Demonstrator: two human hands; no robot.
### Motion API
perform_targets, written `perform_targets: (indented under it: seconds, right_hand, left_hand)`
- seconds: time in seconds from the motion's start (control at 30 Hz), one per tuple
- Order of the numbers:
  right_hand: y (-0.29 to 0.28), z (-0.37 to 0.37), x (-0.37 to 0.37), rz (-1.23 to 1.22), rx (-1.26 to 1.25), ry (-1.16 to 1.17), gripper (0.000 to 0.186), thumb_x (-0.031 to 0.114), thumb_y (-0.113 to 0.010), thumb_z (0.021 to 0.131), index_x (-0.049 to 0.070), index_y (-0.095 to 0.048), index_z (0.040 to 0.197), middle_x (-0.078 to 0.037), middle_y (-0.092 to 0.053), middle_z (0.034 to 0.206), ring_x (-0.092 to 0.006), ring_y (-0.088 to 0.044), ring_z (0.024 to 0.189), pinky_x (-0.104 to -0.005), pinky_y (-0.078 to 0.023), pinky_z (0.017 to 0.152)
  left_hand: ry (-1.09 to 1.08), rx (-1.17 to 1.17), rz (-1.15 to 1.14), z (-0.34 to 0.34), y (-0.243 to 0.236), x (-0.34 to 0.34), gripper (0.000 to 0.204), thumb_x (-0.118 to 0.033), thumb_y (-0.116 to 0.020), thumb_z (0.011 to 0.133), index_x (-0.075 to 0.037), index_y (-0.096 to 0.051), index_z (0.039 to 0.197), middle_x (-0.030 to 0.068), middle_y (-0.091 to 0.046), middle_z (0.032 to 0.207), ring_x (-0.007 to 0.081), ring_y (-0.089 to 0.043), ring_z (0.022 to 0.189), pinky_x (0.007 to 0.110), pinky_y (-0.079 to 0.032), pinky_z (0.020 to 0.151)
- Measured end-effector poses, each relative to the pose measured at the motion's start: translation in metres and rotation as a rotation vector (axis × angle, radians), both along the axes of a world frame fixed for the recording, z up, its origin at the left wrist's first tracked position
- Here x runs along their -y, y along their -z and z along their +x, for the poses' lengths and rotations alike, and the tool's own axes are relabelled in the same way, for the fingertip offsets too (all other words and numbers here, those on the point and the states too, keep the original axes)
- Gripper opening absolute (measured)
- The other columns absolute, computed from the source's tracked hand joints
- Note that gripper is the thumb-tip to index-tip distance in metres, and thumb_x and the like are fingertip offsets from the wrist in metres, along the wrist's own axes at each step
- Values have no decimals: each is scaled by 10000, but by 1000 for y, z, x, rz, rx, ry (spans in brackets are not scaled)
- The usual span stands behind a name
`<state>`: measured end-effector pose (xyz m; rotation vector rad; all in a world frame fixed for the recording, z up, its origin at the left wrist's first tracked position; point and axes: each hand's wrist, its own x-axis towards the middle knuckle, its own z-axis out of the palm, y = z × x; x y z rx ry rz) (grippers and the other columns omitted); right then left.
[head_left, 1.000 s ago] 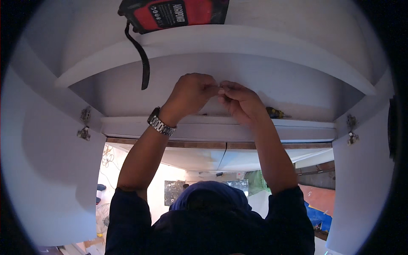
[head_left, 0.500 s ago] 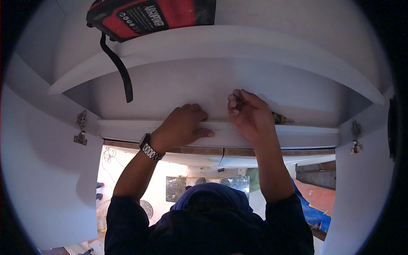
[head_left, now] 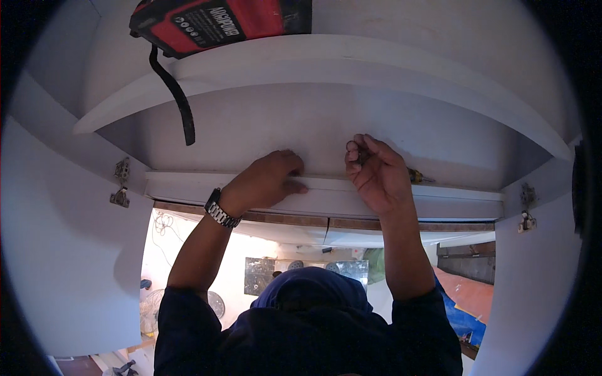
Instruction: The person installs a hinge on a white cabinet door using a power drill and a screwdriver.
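Note:
My left hand (head_left: 266,180), with a metal-banded watch (head_left: 221,210) on its wrist, rests over the white front rail (head_left: 332,195) of a cabinet. Its thumb and bent fingers are apart, and nothing shows between them. To its right, my right hand (head_left: 379,175) is raised with the palm turned up and the fingers curled in. Something small and dark sits at those fingertips, too small to name. Beside the right wrist, a yellow-and-black tool with a thin metal tip (head_left: 419,176) lies by the rail, partly hidden by the hand.
A red-and-black case (head_left: 207,25) stands on the curved white shelf (head_left: 351,56), with a black strap (head_left: 175,94) hanging from it. Metal hinges (head_left: 121,182) (head_left: 527,207) are on both side walls. Below the rail, a blue cloth (head_left: 463,319) shows at lower right.
My right hand has shifted slightly right, its fingers still curled. My left thumb and fingers have moved a little left along the rail. The view has tilted slightly.

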<state>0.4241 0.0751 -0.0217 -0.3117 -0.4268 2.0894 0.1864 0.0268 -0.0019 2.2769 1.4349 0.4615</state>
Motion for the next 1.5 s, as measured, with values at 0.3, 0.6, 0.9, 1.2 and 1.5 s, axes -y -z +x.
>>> perform_targets:
  seconds: [0.3, 0.6, 0.9, 1.2, 1.5]
  right_hand:
    - [16, -13, 3, -34, -29, -46, 197, 142, -599, 921, -35, -615, 1004, -143, -638, 917, -230, -624, 855, -335, -531, 722]
    - [-12, -56, 43, -80, 52, -7, 265, 195, -537, 978, -57, -598, 1033, -156, -633, 972, -241, -624, 931, -371, -540, 895]
    - [2, -33, 45, 100, -156, -143, 227, 187, -486, 1011, 6, -565, 1123, -58, -584, 853, -104, -550, 665, -216, -462, 509]
    - [18, 19, 75, 179, -125, 23, 266, 286, -499, 1014, 40, -584, 1071, 2, -461, 668, -56, -381, 521, -204, -316, 400]
    - [63, -4, 127, -9, 113, -449, 233, 192, -575, 965, -22, -595, 1056, -21, -483, 683, -76, -415, 519, -228, -343, 419]
  left_hand:
    - [-23, 137, 171, -12, 11, 3, 124, -121, -672, 817, -36, -665, 906, 144, -651, 893, 333, -625, 858, 407, -489, 769]
    - [-82, 206, 489, 13, -24, 25, 107, -79, -681, 828, -48, -670, 930, 111, -665, 928, 270, -634, 900, 409, -482, 825]
    - [-367, 134, 756, -15, 6, 58, 276, -137, -724, 813, -66, -653, 1070, 123, -633, 1084, 301, -590, 1030, 433, -464, 893]
    - [-432, -52, 580, -24, 54, 54, 250, -171, -754, 784, -45, -695, 993, 128, -656, 1075, 288, -601, 1023, 412, -498, 866]
    - [-486, -44, 529, -16, 45, 56, 239, -131, -752, 778, -33, -698, 989, 134, -671, 1017, 283, -627, 961, 388, -518, 832]
